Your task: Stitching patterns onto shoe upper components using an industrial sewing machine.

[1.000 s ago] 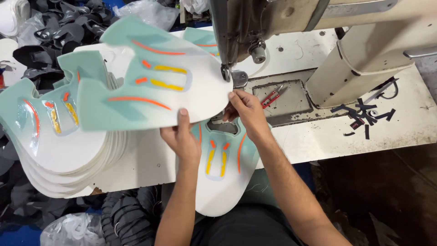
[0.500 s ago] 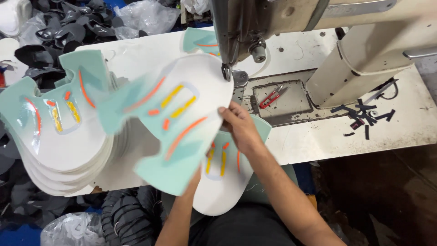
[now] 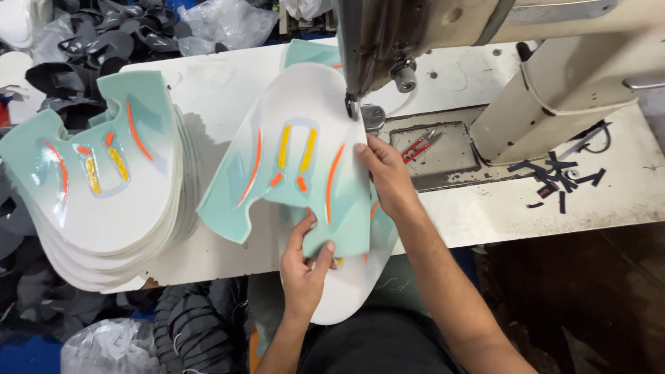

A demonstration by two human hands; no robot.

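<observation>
Stacked panels (image 3: 104, 201) lay at the left end of the white table (image 3: 222, 90) — a tall pile of white pieces with mint-green borders and orange and yellow printed stripes, fanned slightly at the edges. Dark offcuts and clear plastic bags sat behind and below the pile.

Further right, the single panel (image 3: 298, 166) in work was held over the table, its upper edge just at the needle (image 3: 352, 105) of the sewing machine (image 3: 443, 28). The left hand (image 3: 305, 266) gripped the panel's lower mint-green tab, thumb on top and fingers closed underneath — a firm pinch on the piece. The right hand (image 3: 388, 176) lay flat and open on the panel's right edge, fingertips pressing it down beside the needle and clasping nothing. A second white piece (image 3: 346, 291) lay beneath, hanging off the table's front edge toward the person's lap.

Judged from this position, the step in hand was positioning: the panel was being aligned under the presser foot. The next move would call for both hands to keep the edge flat and square to the needle while feeding steadily.

Red-handled snips (image 3: 418, 144) rested on the recessed plate right of the needle, and black thread scraps (image 3: 554, 176) lay scattered at the far right.
</observation>
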